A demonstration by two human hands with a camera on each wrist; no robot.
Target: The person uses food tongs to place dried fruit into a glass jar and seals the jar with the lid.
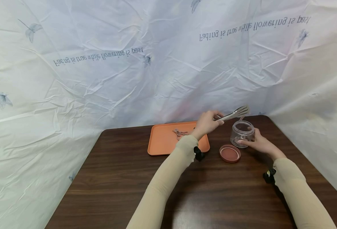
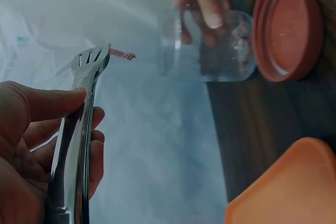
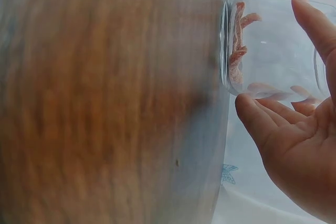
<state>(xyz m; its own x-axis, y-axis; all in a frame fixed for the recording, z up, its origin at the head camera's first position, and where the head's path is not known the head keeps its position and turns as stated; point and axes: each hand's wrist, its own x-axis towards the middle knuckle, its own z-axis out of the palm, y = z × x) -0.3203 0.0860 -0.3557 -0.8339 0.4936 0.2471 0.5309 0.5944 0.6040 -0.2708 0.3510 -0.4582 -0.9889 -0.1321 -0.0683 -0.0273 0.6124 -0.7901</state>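
Observation:
My left hand (image 1: 207, 123) grips metal tongs (image 2: 73, 153) with slotted tips. A short, twisted reddish-brown strip (image 2: 122, 54) is pinched at those tips, close above the mouth of a clear jar (image 1: 236, 135). The jar stands upright on the table without its lid, and my right hand (image 1: 261, 144) holds it from the right, thumb on the near side and fingers round the other. Several similar strips (image 3: 238, 40) lie on the jar's bottom, as the right wrist view shows.
The red-brown lid (image 1: 230, 154) lies on the dark wooden table (image 1: 122, 178) just in front of the jar. Left of it sits an orange tray (image 1: 159, 141) with more strips (image 1: 180, 132), partly behind my left wrist. A white printed curtain (image 1: 168, 79) hangs along the table's back.

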